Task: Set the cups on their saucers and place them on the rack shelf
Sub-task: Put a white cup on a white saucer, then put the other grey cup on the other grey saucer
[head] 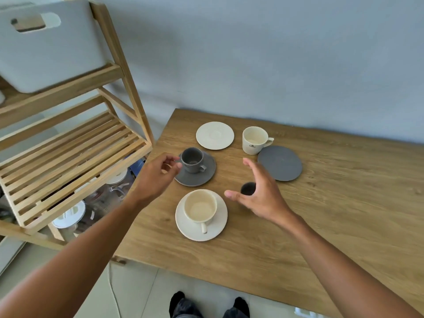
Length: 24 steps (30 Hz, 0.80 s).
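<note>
A grey cup (192, 159) stands on a grey saucer (206, 177); my left hand (156, 177) is open at its left rim, fingertips near the cup. A cream cup (200, 207) sits on a cream saucer (183, 223) at the front. My right hand (259, 196) hovers open above a second dark grey cup (247, 188), which it mostly hides. Behind lie a bare cream saucer (215, 135), a cream cup (255, 140) on the table, and a bare grey saucer (280, 163). The slatted rack shelf (68, 161) is to the left.
A wooden table (321, 214) holds everything, against a pale wall. The wooden rack's upper shelf carries a white bin (50, 53). Below the slatted shelf are glass jars and a jug (101, 196). My feet show on the tiled floor.
</note>
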### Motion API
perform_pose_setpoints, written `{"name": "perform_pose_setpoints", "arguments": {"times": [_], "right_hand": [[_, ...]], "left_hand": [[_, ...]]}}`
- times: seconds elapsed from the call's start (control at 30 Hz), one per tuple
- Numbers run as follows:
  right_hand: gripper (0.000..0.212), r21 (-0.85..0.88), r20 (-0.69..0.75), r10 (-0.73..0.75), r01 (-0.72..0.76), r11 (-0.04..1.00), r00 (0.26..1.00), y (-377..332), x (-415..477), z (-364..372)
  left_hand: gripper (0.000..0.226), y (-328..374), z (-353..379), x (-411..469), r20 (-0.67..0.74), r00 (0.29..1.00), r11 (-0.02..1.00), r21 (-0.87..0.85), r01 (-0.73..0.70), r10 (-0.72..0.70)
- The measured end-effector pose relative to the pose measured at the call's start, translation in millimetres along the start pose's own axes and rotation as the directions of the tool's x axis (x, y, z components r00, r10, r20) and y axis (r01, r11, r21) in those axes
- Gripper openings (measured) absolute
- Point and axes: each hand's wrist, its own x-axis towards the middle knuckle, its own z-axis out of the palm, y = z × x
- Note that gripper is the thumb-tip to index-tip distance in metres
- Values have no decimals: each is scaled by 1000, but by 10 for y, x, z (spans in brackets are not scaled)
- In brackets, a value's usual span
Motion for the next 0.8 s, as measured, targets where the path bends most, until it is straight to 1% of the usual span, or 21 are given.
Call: {"name": "perform_pose_setpoints", "arguments": {"times": [0.17,0.27,0.43,0.53,0.7,0.8], "right_hand": [[114,-27,-13,141,-141,990,990,307,-49,-196],[117,-57,9,201,-200,978,980,455,-102,-171],[121,-37,40,249,-247,968,968,591,-172,-51],[112,-23,34,247,-246,969,968,651,-173,42],[99,19,10,260,-260,965,965,739,-168,174],[81,81,-50,227,-223,972,973,768,-183,180]], "left_hand": [[17,477,235,357,102,989,992,-77,-103,110],[20,599,496,532,146,977,983,-119,-137,153],[21,675,899,725,215,959,981,-96,-169,186],[23,707,1098,774,264,946,981,-88,-173,191],[25,733,1375,808,350,926,990,-51,-131,141],[27,750,1512,861,407,908,995,-35,-91,97]]}}
